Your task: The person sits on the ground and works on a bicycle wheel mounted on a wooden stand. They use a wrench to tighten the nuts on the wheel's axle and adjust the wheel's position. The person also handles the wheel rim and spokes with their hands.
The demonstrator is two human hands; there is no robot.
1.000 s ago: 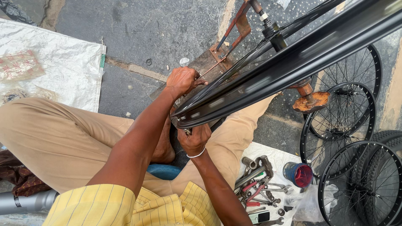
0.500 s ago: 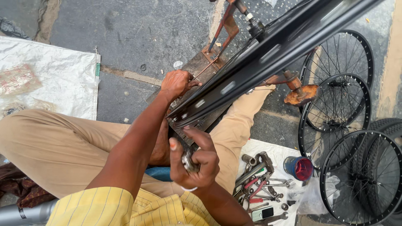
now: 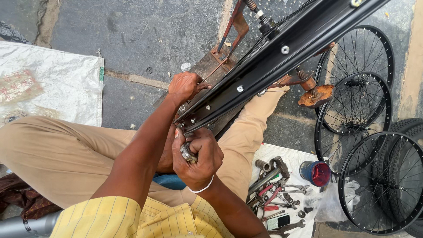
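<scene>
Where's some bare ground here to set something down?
Bare pavement lies open beyond the left hand, between the white sack and the black rim. The cloth with tools by the right hand is crowded, and spare wheels fill the right side.

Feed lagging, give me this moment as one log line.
left hand: on spokes | right hand: grip on small metal tool | black rim: tilted over lap

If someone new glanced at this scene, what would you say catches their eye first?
The black wheel rim cutting diagonally across the middle, with the left hand gripping a spoke beside it and the right hand closed on a small metal tool at its near edge. Next, the spoked wheels stacked at right and the heap of hand tools on white cloth below.
</scene>
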